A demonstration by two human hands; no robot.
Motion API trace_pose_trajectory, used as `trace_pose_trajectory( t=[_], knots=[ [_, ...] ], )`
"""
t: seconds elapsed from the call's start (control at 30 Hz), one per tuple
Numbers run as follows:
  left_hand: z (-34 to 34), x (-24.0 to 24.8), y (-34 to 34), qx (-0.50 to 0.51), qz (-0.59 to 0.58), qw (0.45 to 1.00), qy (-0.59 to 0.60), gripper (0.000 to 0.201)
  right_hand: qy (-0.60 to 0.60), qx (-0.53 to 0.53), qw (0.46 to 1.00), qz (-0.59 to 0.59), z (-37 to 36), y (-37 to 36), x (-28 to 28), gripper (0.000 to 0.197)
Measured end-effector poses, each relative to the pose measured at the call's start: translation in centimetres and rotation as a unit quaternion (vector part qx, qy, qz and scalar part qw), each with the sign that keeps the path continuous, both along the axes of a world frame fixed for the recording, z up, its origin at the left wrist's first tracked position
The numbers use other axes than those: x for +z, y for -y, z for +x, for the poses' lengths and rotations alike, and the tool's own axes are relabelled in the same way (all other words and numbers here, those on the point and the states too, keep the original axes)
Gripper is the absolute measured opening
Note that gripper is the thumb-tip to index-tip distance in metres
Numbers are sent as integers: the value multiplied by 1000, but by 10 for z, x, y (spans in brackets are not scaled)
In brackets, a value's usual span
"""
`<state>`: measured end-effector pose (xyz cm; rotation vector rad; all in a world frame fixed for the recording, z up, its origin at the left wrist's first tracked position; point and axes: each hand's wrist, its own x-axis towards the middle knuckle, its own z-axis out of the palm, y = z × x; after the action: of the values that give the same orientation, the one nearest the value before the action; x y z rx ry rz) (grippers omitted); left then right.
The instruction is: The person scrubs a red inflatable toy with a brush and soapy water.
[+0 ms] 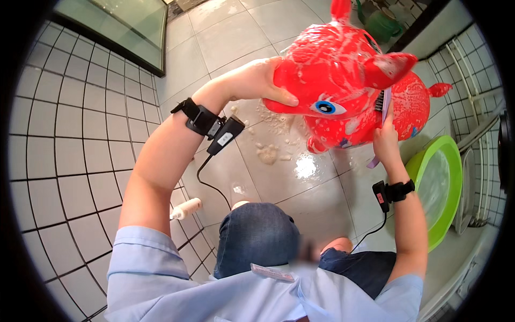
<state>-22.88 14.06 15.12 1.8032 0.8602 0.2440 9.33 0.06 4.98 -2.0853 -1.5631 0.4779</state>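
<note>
A red ride-on animal toy (332,64) with ears and a blue-ringed eye stands on the tiles, smeared with white suds. My left hand (262,78) clasps its snout, the thumb lying over the front and the other fingers mostly hidden behind. In my right hand (387,142) is a scrub brush (385,104) with a light purple handle. Its dark bristles press on the toy just behind the head, below the ear. The fingers of that hand wrap the handle, one stretched along it.
To the right is a green basin (455,177) holding cloudy water. Foam puddles (268,154) spot the wet floor. A pale bottle (186,209) lies by the left tiled wall (75,155). A glass panel (126,27) rises at the far left, and a green watering can (382,24) sits beyond the toy.
</note>
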Motion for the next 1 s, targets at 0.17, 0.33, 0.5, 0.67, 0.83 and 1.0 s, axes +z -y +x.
trace_pose_trajectory(
  t=[0.17, 0.33, 0.5, 0.67, 0.83, 1.0],
  knots=[
    [-5, -20, 34, 145, 159, 976, -16, 62, 26, -6, 1000, 3, 1, 0, 1, 82],
    [-6, -54, 34, 213, 170, 959, 78, 38, -6, -23, 1000, -20, -6, -2, 3, 80],
    [-17, -71, 29, 292, -316, 843, 323, 30, 26, -8, 999, -34, -2, 3, -2, 72],
    [-6, -82, 52, 298, -6, 899, 319, 39, 30, -12, 999, -25, -5, 7, 8, 71],
    [23, -59, 47, 329, 190, 908, 177, 50, 74, 7, 995, -67, -29, 12, 2, 87],
    [11, -50, 33, 158, 458, 873, 64, 69, 167, 87, 981, -42, -14, 17, 28, 87]
  ],
)
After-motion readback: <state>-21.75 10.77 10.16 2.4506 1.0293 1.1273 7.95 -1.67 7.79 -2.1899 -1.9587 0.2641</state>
